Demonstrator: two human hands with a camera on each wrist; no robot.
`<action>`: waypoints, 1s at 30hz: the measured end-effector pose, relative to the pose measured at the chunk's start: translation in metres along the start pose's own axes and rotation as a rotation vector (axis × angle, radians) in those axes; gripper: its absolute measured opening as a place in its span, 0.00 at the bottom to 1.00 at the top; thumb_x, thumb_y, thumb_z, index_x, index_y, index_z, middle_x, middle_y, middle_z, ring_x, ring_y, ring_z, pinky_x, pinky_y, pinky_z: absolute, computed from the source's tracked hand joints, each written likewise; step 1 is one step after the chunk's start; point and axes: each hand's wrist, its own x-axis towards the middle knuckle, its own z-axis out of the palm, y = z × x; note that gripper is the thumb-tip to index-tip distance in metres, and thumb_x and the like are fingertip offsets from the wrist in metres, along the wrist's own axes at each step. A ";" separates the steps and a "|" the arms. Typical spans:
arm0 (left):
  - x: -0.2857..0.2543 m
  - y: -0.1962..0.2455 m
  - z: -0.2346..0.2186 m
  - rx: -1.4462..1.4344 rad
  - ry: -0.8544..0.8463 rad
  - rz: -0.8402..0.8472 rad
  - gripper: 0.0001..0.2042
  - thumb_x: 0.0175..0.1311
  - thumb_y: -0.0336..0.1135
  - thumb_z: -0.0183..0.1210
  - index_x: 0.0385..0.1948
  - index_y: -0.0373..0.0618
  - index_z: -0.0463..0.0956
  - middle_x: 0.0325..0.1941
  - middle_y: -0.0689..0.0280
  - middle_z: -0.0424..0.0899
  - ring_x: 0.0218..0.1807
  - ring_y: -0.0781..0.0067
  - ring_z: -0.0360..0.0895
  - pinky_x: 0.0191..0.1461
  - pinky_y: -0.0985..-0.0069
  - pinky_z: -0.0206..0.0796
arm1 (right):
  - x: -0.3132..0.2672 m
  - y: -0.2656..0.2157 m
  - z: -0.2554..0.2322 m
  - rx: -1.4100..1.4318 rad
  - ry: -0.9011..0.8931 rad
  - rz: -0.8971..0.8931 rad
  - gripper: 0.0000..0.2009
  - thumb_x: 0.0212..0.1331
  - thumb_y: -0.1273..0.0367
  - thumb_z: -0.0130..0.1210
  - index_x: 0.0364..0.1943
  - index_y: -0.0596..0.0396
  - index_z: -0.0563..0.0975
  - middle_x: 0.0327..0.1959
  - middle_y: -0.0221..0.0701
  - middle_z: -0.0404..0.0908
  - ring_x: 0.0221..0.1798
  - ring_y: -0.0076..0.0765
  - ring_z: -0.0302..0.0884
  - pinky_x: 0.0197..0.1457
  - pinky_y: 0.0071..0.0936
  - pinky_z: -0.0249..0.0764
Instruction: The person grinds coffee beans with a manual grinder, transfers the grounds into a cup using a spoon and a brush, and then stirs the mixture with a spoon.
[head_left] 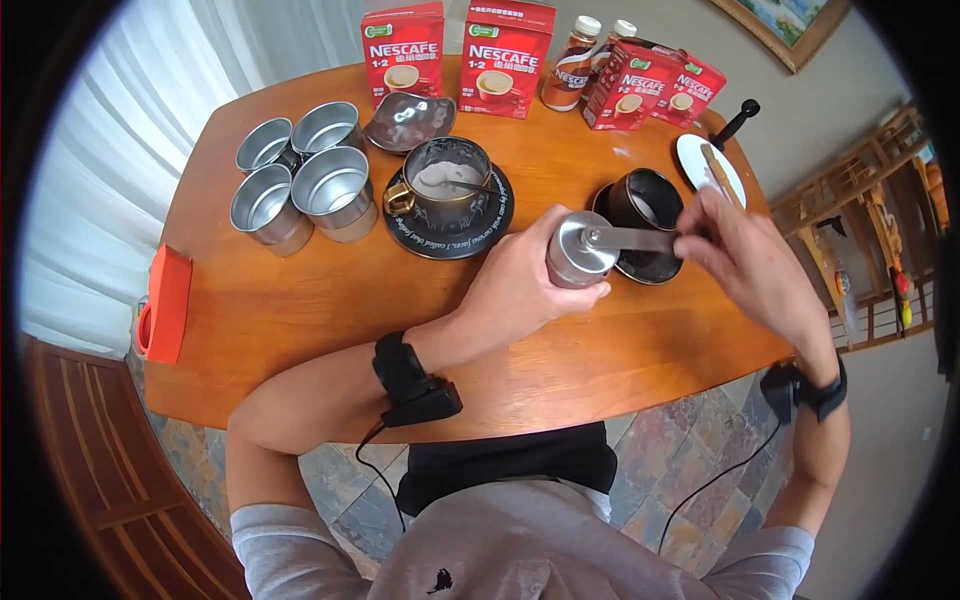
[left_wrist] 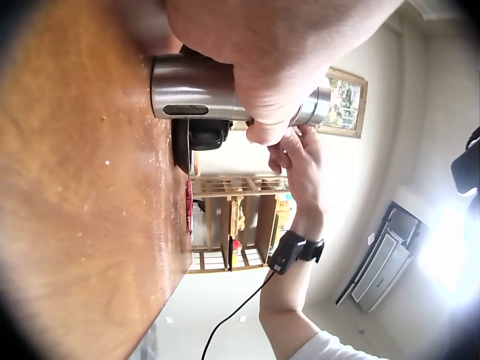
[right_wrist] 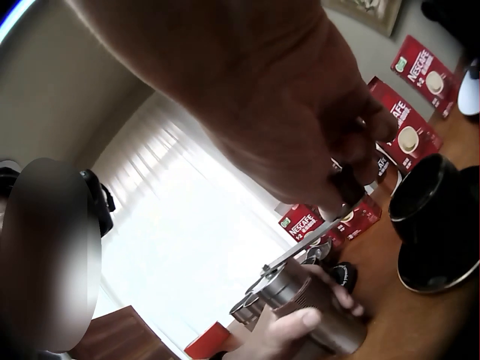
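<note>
A steel hand grinder (head_left: 580, 252) stands upright on the table, gripped round its body by the left hand (head_left: 520, 275). From its top a flat crank arm (head_left: 635, 240) points right, and the right hand (head_left: 740, 260) pinches the knob at its end. In the left wrist view the grinder (left_wrist: 199, 90) has its base at the tabletop. The right wrist view has the right hand (right_wrist: 300, 127) above the grinder (right_wrist: 319, 315), fingers curled at the crank's end. Just behind the crank is a black cup (head_left: 640, 205) on a dark saucer.
Left of the hands, a black cup (head_left: 448, 205) with powder and a spoon stands on a saucer (head_left: 425, 243). Several metal cups (head_left: 335, 190), a dark dish (head_left: 410, 125), red boxes (head_left: 505, 60), bottles (head_left: 570, 70), a white plate (head_left: 700, 160) and an orange-red object (head_left: 170, 305) surround them.
</note>
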 end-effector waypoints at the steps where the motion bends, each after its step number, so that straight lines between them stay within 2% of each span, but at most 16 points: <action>1: 0.000 -0.001 0.000 0.004 0.007 0.006 0.24 0.56 0.35 0.77 0.51 0.41 0.74 0.44 0.63 0.85 0.47 0.76 0.81 0.55 0.73 0.73 | -0.013 -0.009 0.000 -0.011 -0.022 0.019 0.10 0.68 0.70 0.62 0.45 0.56 0.73 0.32 0.42 0.83 0.38 0.56 0.83 0.41 0.44 0.74; 3: -0.001 -0.002 0.001 0.012 0.020 0.021 0.23 0.57 0.34 0.77 0.51 0.41 0.75 0.44 0.63 0.85 0.47 0.76 0.81 0.56 0.73 0.73 | -0.035 -0.029 0.002 -0.045 -0.037 0.002 0.11 0.67 0.70 0.63 0.45 0.55 0.72 0.30 0.43 0.81 0.34 0.57 0.82 0.37 0.46 0.73; 6: 0.001 -0.010 0.004 0.064 0.069 0.144 0.25 0.54 0.38 0.76 0.50 0.42 0.74 0.42 0.53 0.89 0.46 0.50 0.89 0.50 0.62 0.78 | -0.051 -0.063 -0.002 -0.023 -0.200 -0.111 0.12 0.64 0.70 0.64 0.43 0.53 0.71 0.31 0.39 0.80 0.34 0.52 0.83 0.34 0.42 0.75; 7: 0.001 -0.012 0.004 0.058 0.062 0.132 0.26 0.53 0.38 0.77 0.50 0.42 0.74 0.42 0.52 0.89 0.47 0.48 0.88 0.49 0.61 0.77 | -0.051 -0.071 0.003 -0.027 -0.200 -0.212 0.12 0.62 0.71 0.64 0.43 0.54 0.71 0.31 0.39 0.79 0.34 0.51 0.83 0.33 0.41 0.75; 10: -0.002 -0.003 0.002 0.025 0.008 0.008 0.21 0.58 0.32 0.76 0.49 0.43 0.76 0.42 0.65 0.85 0.44 0.78 0.80 0.55 0.73 0.73 | -0.039 -0.094 0.018 -0.058 -0.202 -0.459 0.12 0.59 0.72 0.62 0.41 0.56 0.71 0.33 0.37 0.77 0.35 0.47 0.83 0.32 0.39 0.76; 11: -0.002 -0.005 0.003 -0.014 0.021 0.020 0.20 0.59 0.33 0.76 0.48 0.44 0.75 0.40 0.69 0.83 0.41 0.80 0.78 0.51 0.75 0.73 | -0.031 -0.102 0.022 -0.079 -0.203 -0.499 0.12 0.57 0.73 0.61 0.41 0.57 0.71 0.34 0.37 0.76 0.35 0.45 0.83 0.31 0.39 0.76; 13: -0.001 -0.006 0.004 -0.088 0.002 0.031 0.21 0.58 0.33 0.75 0.49 0.43 0.74 0.40 0.62 0.86 0.41 0.68 0.83 0.48 0.69 0.74 | -0.012 -0.112 0.035 -0.054 -0.143 -0.606 0.12 0.54 0.74 0.59 0.41 0.58 0.71 0.31 0.37 0.77 0.33 0.41 0.83 0.30 0.39 0.77; 14: -0.001 -0.006 0.003 -0.126 -0.009 0.036 0.21 0.57 0.33 0.74 0.49 0.42 0.74 0.40 0.59 0.87 0.40 0.62 0.86 0.47 0.67 0.75 | -0.002 -0.115 0.043 -0.076 -0.119 -0.612 0.11 0.57 0.72 0.61 0.41 0.57 0.71 0.31 0.37 0.76 0.32 0.44 0.82 0.30 0.41 0.75; 15: -0.003 -0.004 -0.002 -0.220 -0.067 0.005 0.19 0.59 0.30 0.72 0.50 0.40 0.74 0.39 0.63 0.86 0.38 0.67 0.82 0.47 0.69 0.74 | 0.009 -0.118 0.050 -0.097 -0.096 -0.617 0.12 0.60 0.69 0.62 0.40 0.56 0.71 0.32 0.37 0.76 0.32 0.46 0.81 0.31 0.42 0.74; 18: -0.014 0.000 -0.013 -0.262 -0.101 0.042 0.21 0.58 0.32 0.73 0.51 0.39 0.75 0.40 0.62 0.87 0.39 0.64 0.83 0.47 0.68 0.75 | 0.046 -0.130 0.054 -0.137 -0.129 -0.606 0.13 0.65 0.66 0.63 0.40 0.56 0.71 0.31 0.39 0.78 0.31 0.53 0.81 0.31 0.46 0.73; 19: -0.015 -0.001 -0.015 -0.226 -0.083 0.074 0.22 0.57 0.32 0.73 0.51 0.39 0.75 0.41 0.61 0.87 0.40 0.63 0.84 0.48 0.67 0.75 | 0.059 -0.132 0.052 -0.147 -0.156 -0.598 0.13 0.65 0.65 0.62 0.41 0.57 0.71 0.30 0.40 0.79 0.31 0.55 0.82 0.32 0.47 0.73; 22: -0.007 -0.013 -0.001 -0.040 0.024 0.227 0.24 0.56 0.34 0.74 0.53 0.38 0.75 0.42 0.60 0.88 0.42 0.61 0.86 0.48 0.66 0.75 | 0.092 -0.121 0.057 0.070 -0.053 -0.660 0.13 0.66 0.65 0.62 0.41 0.57 0.70 0.27 0.42 0.81 0.32 0.58 0.82 0.33 0.50 0.72; 25: 0.002 -0.023 0.010 0.122 0.135 0.310 0.26 0.54 0.35 0.74 0.54 0.37 0.75 0.43 0.58 0.89 0.43 0.58 0.87 0.49 0.64 0.76 | 0.116 -0.108 0.054 -0.047 -0.014 -0.535 0.12 0.68 0.63 0.61 0.44 0.53 0.72 0.29 0.41 0.84 0.33 0.58 0.82 0.36 0.49 0.73; 28: 0.000 -0.008 0.002 0.099 0.040 0.057 0.31 0.54 0.38 0.77 0.58 0.37 0.73 0.51 0.57 0.87 0.55 0.68 0.85 0.60 0.68 0.74 | 0.142 -0.072 0.057 -0.105 0.109 -0.510 0.11 0.72 0.62 0.58 0.47 0.52 0.72 0.32 0.41 0.84 0.36 0.57 0.83 0.39 0.48 0.74; 29: 0.000 -0.008 0.002 0.039 0.029 0.040 0.29 0.55 0.37 0.77 0.56 0.39 0.74 0.47 0.57 0.87 0.51 0.69 0.87 0.58 0.69 0.75 | 0.143 -0.066 0.048 -0.122 0.111 -0.468 0.10 0.73 0.63 0.57 0.47 0.52 0.73 0.33 0.41 0.84 0.39 0.55 0.83 0.42 0.48 0.75; 30: 0.001 -0.009 0.002 0.039 0.034 0.061 0.29 0.54 0.38 0.77 0.55 0.39 0.73 0.45 0.55 0.88 0.49 0.60 0.87 0.55 0.65 0.76 | 0.142 -0.060 0.040 -0.152 0.071 -0.373 0.10 0.74 0.63 0.57 0.47 0.53 0.72 0.32 0.40 0.83 0.40 0.54 0.84 0.44 0.47 0.75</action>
